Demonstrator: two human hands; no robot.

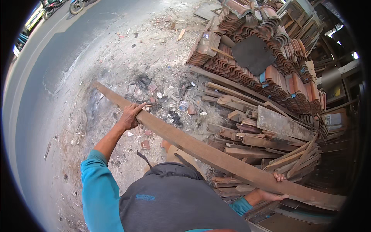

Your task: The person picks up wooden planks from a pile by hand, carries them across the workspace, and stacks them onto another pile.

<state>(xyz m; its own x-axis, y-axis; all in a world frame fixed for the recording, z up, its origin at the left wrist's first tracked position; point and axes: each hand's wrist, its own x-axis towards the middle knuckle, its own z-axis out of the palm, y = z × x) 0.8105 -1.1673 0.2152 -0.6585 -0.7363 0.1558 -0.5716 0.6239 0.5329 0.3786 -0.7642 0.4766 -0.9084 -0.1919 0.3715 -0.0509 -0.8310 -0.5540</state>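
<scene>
A long brown wooden beam (pixel 201 147) slants across in front of my body, from the bare ground at upper left to the timber pile at lower right. My left hand (pixel 130 116) is closed round it toward its far left end, thumb lying over the top. Lower right, my right hand (pixel 266 196) grips the beam from beneath near its other end. Its fingertips show over the beam's far edge, while the rest of those fingers is hidden by the wood.
Stacked planks and offcuts (pixel 255 149) lie to the right, partly under the beam. Behind them rises a heap of red roof tiles (pixel 239 65) with a dark sheet (pixel 253 55) on it. Rubble (pixel 170 94) litters the ground ahead. A road (pixel 42 77) with a motorcycle (pixel 77 5) runs at left.
</scene>
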